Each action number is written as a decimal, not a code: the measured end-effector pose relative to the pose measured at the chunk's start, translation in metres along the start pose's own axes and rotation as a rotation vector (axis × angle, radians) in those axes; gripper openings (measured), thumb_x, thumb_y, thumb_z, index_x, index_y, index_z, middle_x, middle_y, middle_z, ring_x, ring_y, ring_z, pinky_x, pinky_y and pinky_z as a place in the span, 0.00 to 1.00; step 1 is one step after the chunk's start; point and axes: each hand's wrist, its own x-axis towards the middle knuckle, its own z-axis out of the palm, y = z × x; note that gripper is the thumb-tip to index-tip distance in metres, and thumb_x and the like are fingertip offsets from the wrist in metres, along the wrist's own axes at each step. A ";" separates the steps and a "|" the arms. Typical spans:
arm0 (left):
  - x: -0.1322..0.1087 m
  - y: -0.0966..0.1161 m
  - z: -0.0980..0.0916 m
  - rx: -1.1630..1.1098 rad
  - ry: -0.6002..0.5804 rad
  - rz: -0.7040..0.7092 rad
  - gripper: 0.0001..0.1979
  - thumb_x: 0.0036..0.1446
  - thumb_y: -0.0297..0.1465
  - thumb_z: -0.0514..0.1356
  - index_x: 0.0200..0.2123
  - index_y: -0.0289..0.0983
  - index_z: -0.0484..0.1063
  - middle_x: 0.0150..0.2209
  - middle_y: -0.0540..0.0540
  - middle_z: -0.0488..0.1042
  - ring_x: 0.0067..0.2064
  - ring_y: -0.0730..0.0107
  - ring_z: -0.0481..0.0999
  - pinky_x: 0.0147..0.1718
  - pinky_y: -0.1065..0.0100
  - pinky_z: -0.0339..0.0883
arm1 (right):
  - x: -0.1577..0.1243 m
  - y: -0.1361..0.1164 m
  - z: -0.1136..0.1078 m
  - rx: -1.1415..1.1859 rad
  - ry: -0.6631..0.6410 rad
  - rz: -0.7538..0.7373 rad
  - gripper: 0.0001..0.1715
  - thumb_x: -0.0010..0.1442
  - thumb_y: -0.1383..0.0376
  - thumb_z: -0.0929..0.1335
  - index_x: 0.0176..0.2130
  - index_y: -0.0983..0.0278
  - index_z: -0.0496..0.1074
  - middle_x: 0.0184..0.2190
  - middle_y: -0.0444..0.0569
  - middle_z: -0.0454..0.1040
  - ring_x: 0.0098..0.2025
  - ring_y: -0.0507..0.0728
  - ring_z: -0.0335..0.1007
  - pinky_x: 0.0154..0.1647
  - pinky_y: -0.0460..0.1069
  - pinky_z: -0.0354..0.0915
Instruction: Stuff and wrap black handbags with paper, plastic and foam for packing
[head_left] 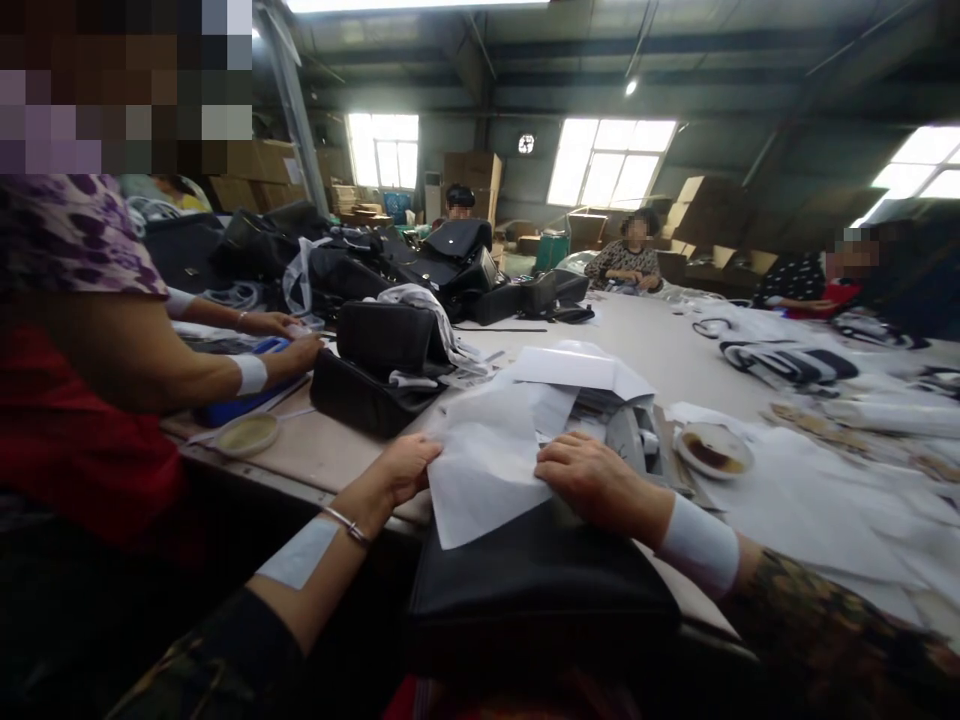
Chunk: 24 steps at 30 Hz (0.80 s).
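Note:
A thin white sheet of paper [484, 465] spans the gap between my two hands. My left hand [401, 470] is closed in a pinch on its left edge. My right hand [589, 475], fingers curled over, grips the sheet's right side. Beneath the paper and my right hand lies a black leather bag [540, 580], close to my body at the table's front edge. The sheet covers part of its top. More white paper [566, 368] is piled just beyond my hands.
Left of me, a co-worker's hands [292, 335] are beside another black bag [379, 365]. A heap of black bags [450, 255] stands behind. A dish with brown liquid [712, 450] sits at the right, near loose white sheets [825, 510]. Other people sit across the table [637, 318].

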 end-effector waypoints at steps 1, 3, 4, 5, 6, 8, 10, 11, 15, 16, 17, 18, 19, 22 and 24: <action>0.004 -0.003 0.000 0.051 0.038 0.016 0.06 0.46 0.22 0.64 0.30 0.33 0.70 0.22 0.50 0.72 0.21 0.71 0.72 0.20 0.71 0.67 | -0.005 -0.004 0.000 -0.019 -0.011 -0.008 0.12 0.64 0.73 0.64 0.41 0.64 0.76 0.41 0.54 0.77 0.42 0.58 0.70 0.46 0.54 0.60; 0.010 -0.008 0.001 0.145 0.106 0.065 0.08 0.46 0.24 0.66 0.31 0.33 0.71 0.20 0.53 0.71 0.19 0.74 0.69 0.18 0.74 0.61 | -0.013 -0.010 -0.002 -0.036 -0.028 -0.025 0.10 0.64 0.73 0.64 0.40 0.64 0.75 0.38 0.53 0.77 0.40 0.58 0.69 0.44 0.53 0.60; 0.013 -0.010 0.002 0.186 0.130 0.093 0.08 0.45 0.24 0.66 0.31 0.34 0.71 0.21 0.53 0.72 0.20 0.74 0.69 0.18 0.75 0.60 | -0.016 -0.013 -0.004 -0.035 -0.027 -0.023 0.10 0.63 0.73 0.65 0.39 0.64 0.75 0.38 0.53 0.77 0.40 0.58 0.69 0.44 0.53 0.60; 0.015 -0.011 0.003 0.222 0.147 0.118 0.09 0.45 0.25 0.66 0.32 0.34 0.72 0.22 0.52 0.73 0.21 0.73 0.70 0.18 0.75 0.60 | -0.019 -0.014 -0.005 -0.026 -0.026 -0.012 0.10 0.63 0.73 0.65 0.39 0.64 0.75 0.37 0.52 0.76 0.40 0.58 0.69 0.44 0.52 0.60; 0.016 -0.012 0.004 0.255 0.156 0.141 0.09 0.45 0.26 0.67 0.32 0.33 0.72 0.24 0.50 0.74 0.23 0.72 0.72 0.20 0.74 0.61 | -0.021 -0.016 -0.007 -0.011 -0.024 0.003 0.10 0.63 0.74 0.64 0.39 0.64 0.75 0.36 0.52 0.76 0.39 0.57 0.69 0.44 0.52 0.60; 0.018 -0.011 0.005 0.310 0.159 0.178 0.10 0.45 0.28 0.67 0.33 0.33 0.73 0.26 0.48 0.76 0.27 0.69 0.75 0.23 0.73 0.64 | -0.023 -0.020 -0.009 0.033 -0.023 0.025 0.11 0.62 0.74 0.64 0.38 0.64 0.75 0.35 0.52 0.76 0.38 0.57 0.69 0.43 0.51 0.61; 0.021 -0.010 0.006 0.355 0.153 0.216 0.12 0.45 0.30 0.68 0.34 0.33 0.74 0.27 0.47 0.77 0.30 0.66 0.76 0.27 0.71 0.65 | -0.025 -0.028 -0.011 0.096 -0.038 0.007 0.10 0.61 0.74 0.65 0.37 0.64 0.75 0.34 0.52 0.76 0.37 0.56 0.70 0.42 0.51 0.62; 0.022 -0.009 0.006 0.376 0.144 0.233 0.13 0.45 0.31 0.68 0.34 0.33 0.74 0.28 0.47 0.77 0.31 0.66 0.76 0.28 0.71 0.66 | -0.025 -0.033 -0.012 0.137 -0.046 -0.010 0.10 0.61 0.73 0.65 0.37 0.64 0.75 0.33 0.52 0.76 0.37 0.56 0.70 0.41 0.51 0.62; 0.027 0.000 0.012 0.456 0.032 0.281 0.17 0.44 0.33 0.69 0.37 0.33 0.74 0.28 0.47 0.77 0.29 0.67 0.75 0.27 0.70 0.64 | -0.024 -0.054 -0.024 0.501 -0.049 -0.076 0.10 0.63 0.66 0.67 0.45 0.65 0.75 0.36 0.52 0.77 0.37 0.55 0.73 0.41 0.49 0.66; 0.028 0.005 0.015 0.475 -0.021 0.290 0.18 0.44 0.33 0.70 0.38 0.32 0.75 0.27 0.48 0.76 0.28 0.68 0.74 0.27 0.71 0.64 | -0.023 -0.055 -0.029 0.626 -0.042 -0.094 0.14 0.64 0.63 0.69 0.49 0.65 0.74 0.38 0.52 0.78 0.39 0.55 0.74 0.42 0.48 0.68; 0.027 0.011 0.018 0.491 -0.078 0.300 0.19 0.44 0.33 0.70 0.40 0.32 0.75 0.26 0.49 0.76 0.27 0.70 0.73 0.26 0.71 0.63 | -0.020 -0.053 -0.034 0.725 -0.019 -0.095 0.19 0.63 0.59 0.70 0.52 0.64 0.73 0.42 0.52 0.78 0.41 0.55 0.74 0.44 0.48 0.69; 0.026 0.017 0.022 0.505 -0.137 0.310 0.20 0.44 0.33 0.71 0.41 0.32 0.76 0.26 0.50 0.75 0.26 0.71 0.71 0.26 0.71 0.62 | -0.017 -0.049 -0.039 0.783 0.028 -0.073 0.23 0.63 0.57 0.70 0.54 0.64 0.72 0.45 0.53 0.78 0.45 0.56 0.75 0.48 0.49 0.69; 0.024 0.025 0.027 0.515 -0.191 0.317 0.22 0.43 0.32 0.71 0.43 0.32 0.76 0.25 0.51 0.74 0.26 0.72 0.70 0.25 0.72 0.62 | -0.012 -0.042 -0.044 0.791 0.098 -0.025 0.25 0.63 0.56 0.70 0.56 0.63 0.71 0.49 0.54 0.77 0.48 0.57 0.74 0.51 0.51 0.68; 0.014 0.049 0.046 0.549 -0.390 0.369 0.24 0.43 0.32 0.72 0.45 0.33 0.77 0.25 0.53 0.71 0.26 0.75 0.68 0.26 0.73 0.61 | 0.008 -0.010 -0.053 0.627 0.289 0.155 0.36 0.61 0.55 0.71 0.64 0.62 0.63 0.62 0.58 0.67 0.61 0.63 0.64 0.62 0.59 0.62; 0.005 0.064 0.059 0.579 -0.548 0.435 0.22 0.46 0.33 0.71 0.46 0.34 0.77 0.27 0.52 0.73 0.28 0.74 0.69 0.28 0.73 0.63 | 0.022 0.010 -0.056 0.534 0.280 0.173 0.47 0.55 0.56 0.75 0.67 0.62 0.58 0.66 0.59 0.59 0.67 0.66 0.55 0.66 0.62 0.56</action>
